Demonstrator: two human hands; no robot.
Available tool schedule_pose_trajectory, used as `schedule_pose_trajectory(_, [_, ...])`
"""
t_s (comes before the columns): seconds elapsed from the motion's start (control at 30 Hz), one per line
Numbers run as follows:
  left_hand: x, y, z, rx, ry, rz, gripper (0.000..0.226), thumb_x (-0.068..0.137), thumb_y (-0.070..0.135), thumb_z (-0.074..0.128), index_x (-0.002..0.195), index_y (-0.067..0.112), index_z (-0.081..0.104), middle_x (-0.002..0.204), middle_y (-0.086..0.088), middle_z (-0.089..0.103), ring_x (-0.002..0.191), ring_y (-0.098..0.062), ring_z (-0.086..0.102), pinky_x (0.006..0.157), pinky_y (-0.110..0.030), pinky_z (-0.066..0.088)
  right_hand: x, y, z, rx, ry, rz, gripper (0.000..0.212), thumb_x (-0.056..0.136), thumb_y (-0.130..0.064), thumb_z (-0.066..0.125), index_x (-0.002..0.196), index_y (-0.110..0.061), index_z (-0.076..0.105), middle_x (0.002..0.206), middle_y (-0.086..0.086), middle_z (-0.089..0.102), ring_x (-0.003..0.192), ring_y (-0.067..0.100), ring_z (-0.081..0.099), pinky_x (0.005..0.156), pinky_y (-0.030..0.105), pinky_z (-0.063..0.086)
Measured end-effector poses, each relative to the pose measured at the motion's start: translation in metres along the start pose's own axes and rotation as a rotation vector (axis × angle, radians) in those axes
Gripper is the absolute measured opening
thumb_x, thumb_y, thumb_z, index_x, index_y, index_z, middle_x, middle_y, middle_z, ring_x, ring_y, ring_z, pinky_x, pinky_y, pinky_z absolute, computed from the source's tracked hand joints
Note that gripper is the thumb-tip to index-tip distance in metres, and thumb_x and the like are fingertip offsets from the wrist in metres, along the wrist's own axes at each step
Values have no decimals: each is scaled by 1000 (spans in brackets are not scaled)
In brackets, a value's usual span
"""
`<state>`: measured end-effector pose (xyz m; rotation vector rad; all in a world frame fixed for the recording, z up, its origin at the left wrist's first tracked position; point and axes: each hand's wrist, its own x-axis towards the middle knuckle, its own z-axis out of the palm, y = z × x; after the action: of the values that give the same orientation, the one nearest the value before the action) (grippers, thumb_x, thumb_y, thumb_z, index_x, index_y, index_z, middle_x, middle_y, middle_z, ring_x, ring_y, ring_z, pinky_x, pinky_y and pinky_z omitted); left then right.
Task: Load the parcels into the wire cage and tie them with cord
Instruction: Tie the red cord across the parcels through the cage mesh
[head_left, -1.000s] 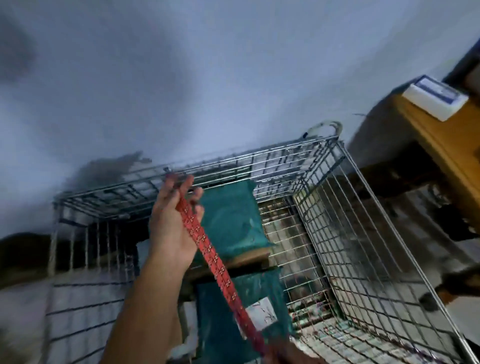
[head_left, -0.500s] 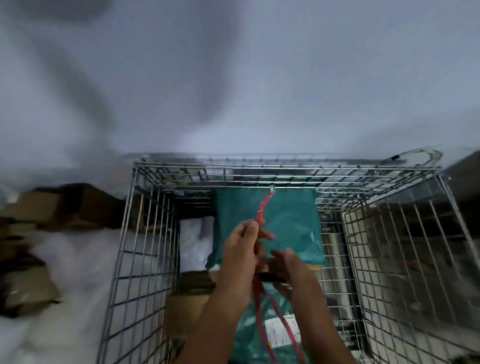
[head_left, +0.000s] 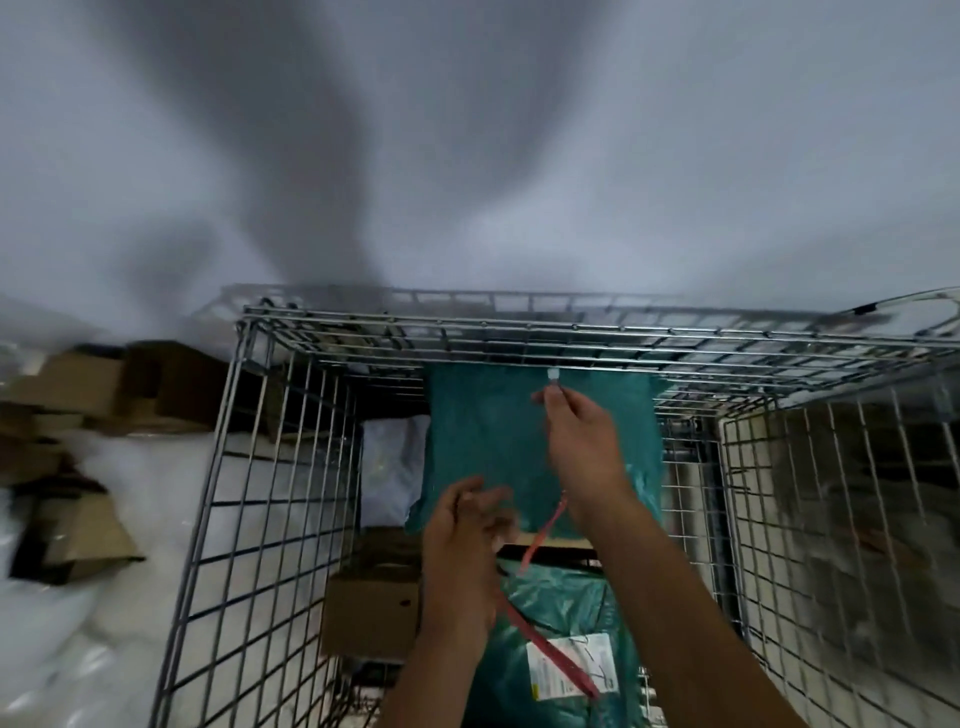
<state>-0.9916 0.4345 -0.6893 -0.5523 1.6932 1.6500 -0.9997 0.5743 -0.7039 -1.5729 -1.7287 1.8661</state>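
The wire cage (head_left: 249, 519) stands open-topped against a wall. Inside lie a teal parcel (head_left: 483, 441) at the back, a second teal parcel (head_left: 561, 613) with a white label at the front, a white parcel (head_left: 389, 467) and a brown box (head_left: 371, 613). A red cord (head_left: 550, 654) runs up over the front teal parcel. My right hand (head_left: 582, 447) pinches the cord's end at the cage's far top wire. My left hand (head_left: 467, 535) hovers lower, over the parcels and beside the cord, blurred, with its fingers loosely spread.
Crumpled cardboard boxes (head_left: 78, 384) lie on the floor left of the cage, with another cardboard piece (head_left: 72, 540) nearer me on white sheeting. A plain pale wall (head_left: 467, 156) rises right behind the cage. The cage's right mesh side (head_left: 831, 519) stands close by.
My left hand has let the cord go and dropped back. My right hand has reached forward and taken the cord's end at the far top wire. The view has swung from the right to face the cage.
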Motion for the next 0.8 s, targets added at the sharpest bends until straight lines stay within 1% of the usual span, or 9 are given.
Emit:
schedule_pose_trajectory(0.03, [7, 1, -2, 20, 36, 49, 23, 109, 14, 45, 112, 19, 67, 102, -5, 75, 67, -11, 67, 60, -24, 55, 9, 3, 2, -109, 0, -71, 34, 107, -30, 49, 94, -10, 74, 60, -2, 54, 56, 15, 49, 54, 29, 38])
schedule_pose_trajectory(0.13, [37, 7, -1, 88, 70, 154, 31, 108, 20, 47, 105, 34, 74, 93, 6, 69, 67, -13, 54, 56, -30, 44, 37, 15, 15, -323, -26, -256, 39, 105, -31, 52, 91, -1, 71, 75, 15, 68, 69, 29, 60, 63, 37, 44])
schedule_pose_trajectory(0.2, [63, 13, 4, 102, 77, 142, 29, 107, 21, 49, 105, 35, 74, 88, 6, 67, 59, -10, 47, 49, -27, 34, 49, 19, 27, -403, 14, -338, 33, 102, -33, 57, 89, -7, 73, 71, 5, 67, 67, 22, 59, 62, 34, 43])
schedule_pose_trajectory(0.27, [88, 18, 12, 135, 60, 135, 25, 105, 23, 52, 110, 34, 73, 86, 4, 66, 58, -8, 47, 48, -25, 34, 58, 19, 42, -426, 106, -350, 29, 99, -34, 59, 88, -12, 75, 69, -2, 64, 68, 16, 59, 60, 31, 39])
schedule_pose_trajectory(0.37, [115, 27, 26, 158, -24, 202, 23, 103, 27, 55, 118, 30, 72, 89, -2, 67, 72, -10, 54, 61, -27, 41, 68, 14, 64, -350, 253, -316, 28, 97, -34, 62, 85, -12, 75, 72, -1, 69, 69, 15, 61, 60, 28, 34])
schedule_pose_trajectory(0.47, [141, 39, 38, 150, -18, 271, 20, 101, 25, 57, 113, 22, 74, 99, -11, 73, 86, -14, 61, 76, -33, 49, 74, 18, 85, -223, 337, -234, 24, 94, -35, 66, 99, -17, 81, 90, 0, 79, 79, 15, 69, 67, 30, 48])
schedule_pose_trajectory(0.57, [163, 45, 45, 157, -4, 306, 14, 99, 21, 60, 98, 18, 73, 75, 3, 66, 71, -12, 58, 72, -32, 47, 74, 30, 98, 8, 427, -176, 23, 94, -34, 65, 97, -17, 82, 85, 1, 79, 70, 6, 61, 72, 38, 56])
schedule_pose_trajectory(0.63, [168, 47, 46, 176, -14, 304, 15, 101, 20, 59, 93, 18, 71, 61, 7, 59, 57, -9, 52, 64, -29, 43, 71, 31, 102, 63, 499, -178, 23, 94, -33, 64, 96, -18, 82, 86, 0, 79, 69, 4, 59, 71, 36, 56])
schedule_pose_trajectory(0.8, [176, 52, 41, 235, -57, 282, 15, 101, 18, 58, 97, 15, 72, 55, 7, 59, 55, -10, 55, 65, -29, 47, 64, 32, 111, -11, 512, -206, 22, 94, -37, 67, 108, -25, 81, 98, -3, 81, 81, 9, 69, 75, 27, 52])
